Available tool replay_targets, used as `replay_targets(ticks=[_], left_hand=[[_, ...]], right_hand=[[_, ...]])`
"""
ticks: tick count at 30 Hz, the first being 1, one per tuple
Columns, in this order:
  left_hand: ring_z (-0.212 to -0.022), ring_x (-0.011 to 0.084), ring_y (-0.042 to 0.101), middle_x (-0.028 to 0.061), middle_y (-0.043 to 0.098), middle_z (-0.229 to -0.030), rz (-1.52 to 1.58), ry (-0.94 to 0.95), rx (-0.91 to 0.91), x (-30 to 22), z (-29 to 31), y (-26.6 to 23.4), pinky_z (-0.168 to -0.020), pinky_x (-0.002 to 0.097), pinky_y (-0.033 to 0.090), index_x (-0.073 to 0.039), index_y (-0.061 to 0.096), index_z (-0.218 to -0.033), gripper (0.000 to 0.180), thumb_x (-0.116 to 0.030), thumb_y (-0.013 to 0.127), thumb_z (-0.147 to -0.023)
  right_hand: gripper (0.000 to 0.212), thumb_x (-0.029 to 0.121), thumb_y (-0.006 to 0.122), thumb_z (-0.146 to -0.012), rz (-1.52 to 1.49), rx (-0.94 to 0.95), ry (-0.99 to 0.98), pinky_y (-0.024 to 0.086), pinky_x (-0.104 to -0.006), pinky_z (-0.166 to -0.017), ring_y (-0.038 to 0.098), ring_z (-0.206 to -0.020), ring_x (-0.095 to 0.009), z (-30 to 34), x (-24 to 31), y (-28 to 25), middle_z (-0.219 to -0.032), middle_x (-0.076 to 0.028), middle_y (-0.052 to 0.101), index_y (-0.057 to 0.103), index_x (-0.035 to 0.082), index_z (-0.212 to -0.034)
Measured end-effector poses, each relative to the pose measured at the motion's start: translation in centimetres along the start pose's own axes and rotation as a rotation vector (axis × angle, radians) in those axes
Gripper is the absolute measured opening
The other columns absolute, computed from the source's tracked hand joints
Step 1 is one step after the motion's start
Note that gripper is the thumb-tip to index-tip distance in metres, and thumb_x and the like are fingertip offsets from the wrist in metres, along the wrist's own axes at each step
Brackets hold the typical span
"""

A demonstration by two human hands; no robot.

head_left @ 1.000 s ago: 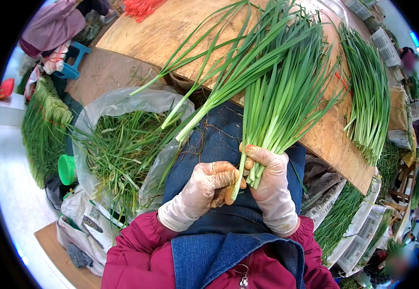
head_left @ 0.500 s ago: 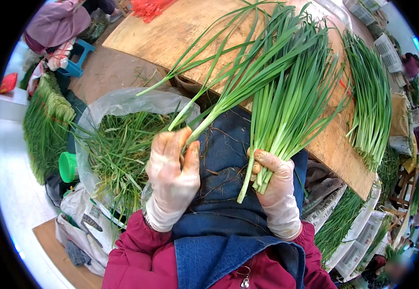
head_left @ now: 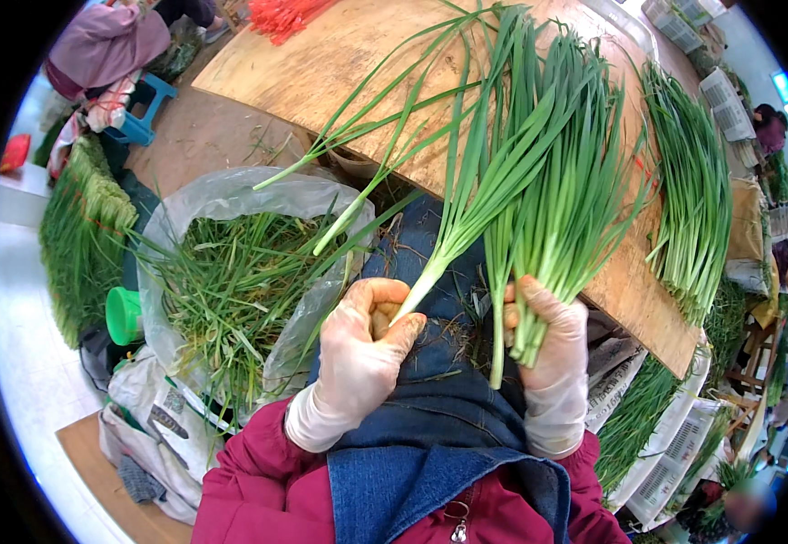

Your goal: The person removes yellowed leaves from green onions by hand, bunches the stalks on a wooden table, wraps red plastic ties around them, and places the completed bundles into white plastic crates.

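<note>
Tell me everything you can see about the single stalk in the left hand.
The single stalk is a chive-like green: a pale whitish base pinched at the fingertips of the gloved left hand, widening into long flat green leaves that fan up and rightward over the wooden board. It slants over the denim apron, and its leaves overlap the bunch gripped by the right hand.

— What sort of place is this?
— A vegetable sorting workshop or market stall. Green chives (head_left: 693,190) lie heaped on a wooden table (head_left: 340,54), trimmings fill a plastic bag (head_left: 231,195) on the left, and bundles (head_left: 77,236) are stacked on the floor.
</note>
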State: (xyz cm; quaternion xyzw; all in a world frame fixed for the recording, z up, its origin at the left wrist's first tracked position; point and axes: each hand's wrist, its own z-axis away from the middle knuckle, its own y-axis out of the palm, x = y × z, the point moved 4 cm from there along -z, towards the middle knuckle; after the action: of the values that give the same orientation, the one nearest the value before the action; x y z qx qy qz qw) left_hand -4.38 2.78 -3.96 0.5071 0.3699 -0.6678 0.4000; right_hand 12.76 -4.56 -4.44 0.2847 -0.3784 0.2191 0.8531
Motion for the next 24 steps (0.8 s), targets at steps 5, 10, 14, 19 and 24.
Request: replay_targets(ticks=[5,10,14,19,24], left_hand=[[-0.048,0.0071,0.045,0.0076,0.058,-0.072,0.359,-0.297,0.316,0.9,-2.2,1.4,-0.046,0.0187,0.038,0.004,0.051,-0.1,0.029,-0.02,0.054,-0.083],[-0.043,0.0028,0.039,0.0014,0.059,-0.064,0.34,-0.326,0.42,0.9,-4.5,2.4,-0.039,0.015,0.029,0.0,0.058,-0.094,0.027,-0.024,0.052,-0.084],[-0.044,0.0022,0.04,0.001,0.058,-0.065,0.357,-0.326,0.429,1.0,-5.1,3.1,-0.039,0.0147,0.029,0.001,0.06,-0.091,0.022,-0.018,0.056,-0.081],[-0.047,0.0052,0.047,0.0043,0.058,-0.065,0.493,-0.321,0.422,-0.6,-3.1,2.4,-0.042,0.0153,0.034,0.003,0.06,-0.087,0.02,-0.013,0.062,-0.075],[-0.041,0.0033,0.039,0.0012,0.055,-0.059,0.49,-0.377,0.472,-0.6,-3.6,2.5,-0.038,0.0165,0.029,-0.001,0.06,-0.081,0.018,-0.019,0.062,-0.078]], right_hand=[[0.037,0.028,0.056,-0.081,0.05,0.029,-0.014,0.052,-0.0291,-0.046,0.06,-0.056,-0.021,-0.6,2.2,-2.2,-0.077,-0.017,0.06,0.051,-0.006,-0.096],[0.051,0.043,0.062,-0.074,0.903,-0.364,-0.425,0.041,-0.0227,-0.054,0.055,-0.065,-0.013,2.0,6.1,-6.5,-0.074,-0.011,0.06,0.056,-0.004,-0.092],[0.024,0.021,0.057,-0.082,0.647,-0.382,-0.673,0.036,-0.015,-0.041,0.054,-0.051,-0.008,4.4,7.9,-4.0,-0.068,-0.009,0.061,0.059,-0.001,-0.091],[0.023,0.015,0.061,-0.078,0.645,0.123,-0.06,0.038,-0.0192,-0.044,0.051,-0.048,-0.009,2.0,4.3,3.8,-0.067,-0.008,0.06,0.057,-0.004,-0.09],[0.017,0.011,0.06,-0.078,0.346,0.173,0.025,0.034,-0.0171,-0.042,0.047,-0.046,-0.007,0.0,1.8,3.8,-0.066,-0.006,0.058,0.057,-0.004,-0.085]])
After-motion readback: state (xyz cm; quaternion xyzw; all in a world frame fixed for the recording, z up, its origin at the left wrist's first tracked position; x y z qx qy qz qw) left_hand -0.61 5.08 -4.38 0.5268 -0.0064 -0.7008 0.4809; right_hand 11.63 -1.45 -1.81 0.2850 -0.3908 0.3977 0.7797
